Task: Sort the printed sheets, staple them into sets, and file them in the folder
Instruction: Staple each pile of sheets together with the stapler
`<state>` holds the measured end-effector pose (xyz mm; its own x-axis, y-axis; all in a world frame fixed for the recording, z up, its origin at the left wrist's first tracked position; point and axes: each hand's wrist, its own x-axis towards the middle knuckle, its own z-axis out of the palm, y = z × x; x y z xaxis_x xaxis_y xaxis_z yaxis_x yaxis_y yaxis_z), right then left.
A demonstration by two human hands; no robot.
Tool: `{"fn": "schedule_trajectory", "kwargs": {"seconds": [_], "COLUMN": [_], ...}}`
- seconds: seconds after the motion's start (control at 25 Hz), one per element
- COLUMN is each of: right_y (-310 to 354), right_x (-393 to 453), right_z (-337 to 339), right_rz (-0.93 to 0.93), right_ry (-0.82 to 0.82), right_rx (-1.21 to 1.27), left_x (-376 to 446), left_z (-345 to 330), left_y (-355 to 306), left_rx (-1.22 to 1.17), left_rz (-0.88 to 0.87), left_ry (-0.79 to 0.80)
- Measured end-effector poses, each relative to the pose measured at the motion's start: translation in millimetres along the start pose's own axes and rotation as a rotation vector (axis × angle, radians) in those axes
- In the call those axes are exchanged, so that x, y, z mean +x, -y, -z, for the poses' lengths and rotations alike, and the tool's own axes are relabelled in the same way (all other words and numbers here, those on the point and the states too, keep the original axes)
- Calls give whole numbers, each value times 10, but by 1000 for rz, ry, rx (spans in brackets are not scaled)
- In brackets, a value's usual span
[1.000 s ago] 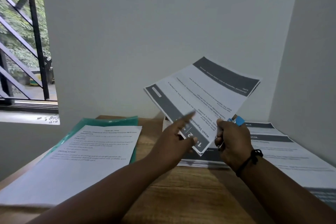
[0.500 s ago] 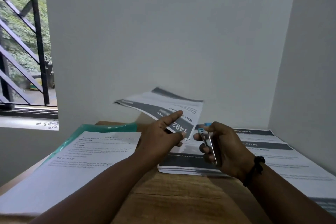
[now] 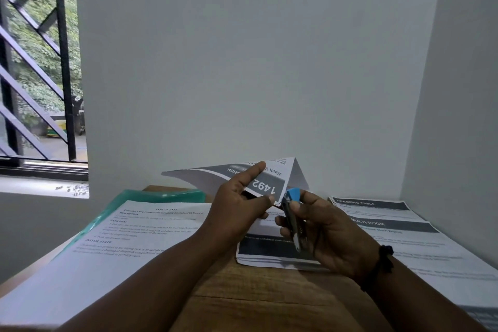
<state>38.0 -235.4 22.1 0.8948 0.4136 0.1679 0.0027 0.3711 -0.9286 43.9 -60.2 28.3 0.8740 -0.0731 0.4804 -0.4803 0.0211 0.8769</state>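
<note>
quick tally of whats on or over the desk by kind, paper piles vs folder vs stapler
Paper piles or sets: 5 (held set, left sheet, middle pile, two right piles)
Green folder: 1
Stapler: 1
Total: 7

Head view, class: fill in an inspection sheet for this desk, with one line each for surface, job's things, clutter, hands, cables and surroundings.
Surface: wooden desk, bare at the near middle, papers on both sides.
Job's things: held sheets marked 1492, raised above the desk; stapler with a blue end at their corner; green folder at the left under a printed sheet; middle stack; right sheets, headed DRESSING TABLE and MULTI-ROOM.
Clutter: nothing seen.
Hands: left hand pinches the held sheets; right hand grips the stapler.
Cables: nothing seen.
Surroundings: plain wall behind and to the right; barred window at the left, trees outside.
</note>
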Motion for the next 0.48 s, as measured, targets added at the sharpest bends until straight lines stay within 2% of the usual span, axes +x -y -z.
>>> {"fn": "schedule_trajectory", "kwargs": {"seconds": [0.28,0.4,0.48], "right_y": [-31,-57,-71], "right_x": [-4,8,12], "right_z": [19,26,33], "right_rz": [-19,-14,-13], "right_ry": [20,3,-12], "right_rx": [-107,-103,-107], "left_x": [-16,-57,-86], "left_z": [1,-17,-42], "left_y": [15,26,5], "left_rx": [132,314,331], "left_rz": [11,-43,-82], "left_ry": [22,69,105]}}
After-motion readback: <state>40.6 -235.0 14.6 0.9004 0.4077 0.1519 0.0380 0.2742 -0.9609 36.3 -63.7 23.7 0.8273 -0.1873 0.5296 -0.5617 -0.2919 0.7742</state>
